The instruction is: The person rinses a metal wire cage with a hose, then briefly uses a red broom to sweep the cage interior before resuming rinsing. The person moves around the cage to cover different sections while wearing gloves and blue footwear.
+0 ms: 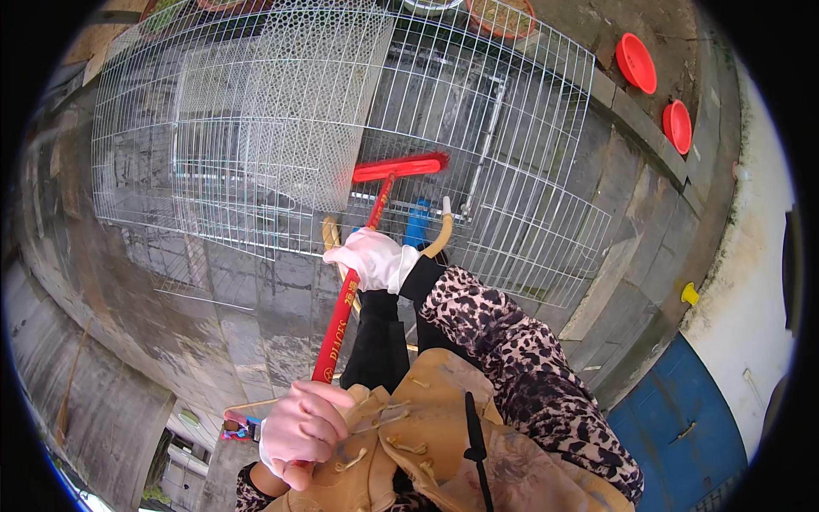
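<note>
A red long-handled brush runs up from my waist across a wire mesh panel. My left hand (304, 432), in a thin pale glove, is closed around the upper end of its red handle (334, 339). Further down the same handle, my right hand (374, 259) grips it in a white glove. The red brush head (401, 168) lies over the wire cage panel (531, 185); I cannot tell whether its bristles touch the wires. Left of the brush head spreads a pale perforated plastic mesh sheet (301, 109). Beside my right hand curves a beige tube with a white tip (440, 237).
Two red basins (636, 63) (677, 127) stand on the ground at the upper right. A planter pot (502, 16) sits beyond the panel. To the right are a yellow object (689, 294), a white wall (761, 256) and a blue door (681, 403). A blue shoe (417, 224) shows below the wires.
</note>
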The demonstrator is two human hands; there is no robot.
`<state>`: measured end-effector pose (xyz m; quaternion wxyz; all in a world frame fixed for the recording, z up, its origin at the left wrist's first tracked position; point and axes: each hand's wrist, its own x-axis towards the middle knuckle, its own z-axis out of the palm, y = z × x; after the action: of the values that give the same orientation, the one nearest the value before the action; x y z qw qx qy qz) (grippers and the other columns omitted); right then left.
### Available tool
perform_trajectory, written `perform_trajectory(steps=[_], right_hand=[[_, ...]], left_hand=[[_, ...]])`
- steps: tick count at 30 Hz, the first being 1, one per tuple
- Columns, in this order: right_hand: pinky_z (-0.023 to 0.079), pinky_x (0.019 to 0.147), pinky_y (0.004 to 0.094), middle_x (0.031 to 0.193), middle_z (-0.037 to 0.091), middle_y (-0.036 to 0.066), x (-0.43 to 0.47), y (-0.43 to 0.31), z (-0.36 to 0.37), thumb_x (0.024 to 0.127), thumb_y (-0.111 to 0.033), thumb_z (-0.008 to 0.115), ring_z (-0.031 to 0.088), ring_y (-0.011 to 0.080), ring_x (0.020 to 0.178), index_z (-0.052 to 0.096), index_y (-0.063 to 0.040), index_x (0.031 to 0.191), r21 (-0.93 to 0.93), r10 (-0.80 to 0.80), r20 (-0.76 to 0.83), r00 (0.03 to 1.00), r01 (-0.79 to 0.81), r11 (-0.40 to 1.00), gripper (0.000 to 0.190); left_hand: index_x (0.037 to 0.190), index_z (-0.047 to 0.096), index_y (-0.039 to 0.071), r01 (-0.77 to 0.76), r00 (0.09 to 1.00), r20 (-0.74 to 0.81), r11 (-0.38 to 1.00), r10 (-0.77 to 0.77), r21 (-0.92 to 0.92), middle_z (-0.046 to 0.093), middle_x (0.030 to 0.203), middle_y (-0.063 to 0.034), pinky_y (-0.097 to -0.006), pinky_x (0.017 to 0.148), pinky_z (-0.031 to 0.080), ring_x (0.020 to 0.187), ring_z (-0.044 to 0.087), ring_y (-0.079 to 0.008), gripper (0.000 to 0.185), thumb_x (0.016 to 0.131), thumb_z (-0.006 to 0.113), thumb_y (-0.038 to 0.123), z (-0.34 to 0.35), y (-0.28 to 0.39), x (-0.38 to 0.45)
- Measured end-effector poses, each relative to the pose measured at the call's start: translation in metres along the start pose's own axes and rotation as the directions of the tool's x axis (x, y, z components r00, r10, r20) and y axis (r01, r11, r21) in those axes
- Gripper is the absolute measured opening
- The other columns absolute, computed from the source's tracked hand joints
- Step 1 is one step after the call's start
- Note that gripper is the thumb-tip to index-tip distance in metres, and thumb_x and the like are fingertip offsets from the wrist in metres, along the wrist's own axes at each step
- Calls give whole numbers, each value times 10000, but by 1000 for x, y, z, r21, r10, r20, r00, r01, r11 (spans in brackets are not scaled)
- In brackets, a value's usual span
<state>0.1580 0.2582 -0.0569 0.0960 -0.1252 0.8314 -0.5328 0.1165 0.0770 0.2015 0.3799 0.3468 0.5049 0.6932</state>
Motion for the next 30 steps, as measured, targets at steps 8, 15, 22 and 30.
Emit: perform_trajectory(steps=[8,15,22,30], right_hand=[[472,703,402,686,626,23,24,51,-61,730,-241,697,625,277,707,679,-106,1019,-247,21,-188,982,-68,967,319],[466,685,391,727,645,13,-19,17,20,782,-156,693,606,268,722,742,-161,961,247,19,-5,1000,-17,969,186],[482,666,414,659,630,73,-9,16,-47,692,-207,739,626,305,700,729,-133,877,-51,85,-82,993,-90,995,200],[477,740,403,750,680,53,-30,24,-1,756,-170,694,632,291,789,748,-139,861,207,67,52,996,-76,975,122]], left_hand=[[519,432,101,48,998,-38,972,-40,231,522,564,-13,-427,795,497,599,575,-233,196,706,475,63,-2,-57,1],[495,394,135,120,960,-270,977,-68,178,512,511,13,-335,627,510,496,523,-164,475,968,360,162,21,9,40],[555,426,106,-92,993,83,979,78,180,509,582,-11,-346,605,524,540,537,-213,304,846,509,133,23,-1,46],[528,426,98,34,996,-84,979,-18,200,487,547,-12,-320,542,486,512,483,-200,232,736,478,7,43,-2,58]])
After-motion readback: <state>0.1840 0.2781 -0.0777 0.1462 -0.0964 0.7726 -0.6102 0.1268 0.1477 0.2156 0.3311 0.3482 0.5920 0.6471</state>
